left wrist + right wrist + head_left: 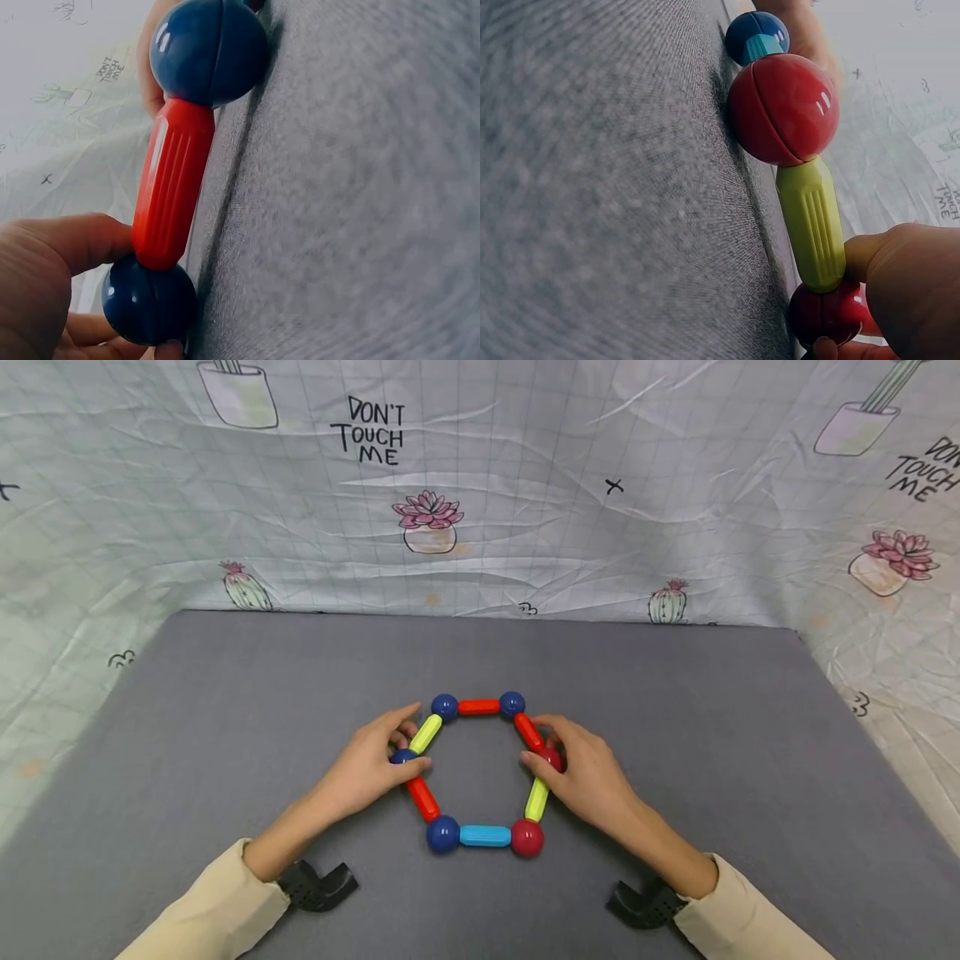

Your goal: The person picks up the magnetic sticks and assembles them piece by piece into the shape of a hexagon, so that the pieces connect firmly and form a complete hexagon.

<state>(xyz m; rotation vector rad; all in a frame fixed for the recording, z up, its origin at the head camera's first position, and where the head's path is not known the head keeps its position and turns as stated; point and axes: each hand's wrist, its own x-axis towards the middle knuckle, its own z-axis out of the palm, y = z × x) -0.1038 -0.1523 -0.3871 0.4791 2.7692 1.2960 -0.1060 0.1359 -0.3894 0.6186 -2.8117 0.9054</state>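
A closed ring of balls and short rods, which looks like a magnetic building set, lies on the grey table. My left hand (367, 762) grips the blue ball (150, 301) at the ring's left corner, thumb on the near side and fingers behind. At the right corner, my right hand (588, 768) holds a red ball (825, 313) between thumb and fingers. Yellow rods (426, 734) and red rods (422, 799) form the sides. A light blue rod (485, 836) joins a blue ball (443, 834) and a red ball (527, 838) at the front. Two blue balls flank a red rod (478, 707) at the back.
The grey tabletop (262, 693) extends around the ring on every side. A pale cloth (525, 527) printed with potted plants hangs behind it and along both sides. Each wrist wears a black camera mount (318, 887), close over the table.
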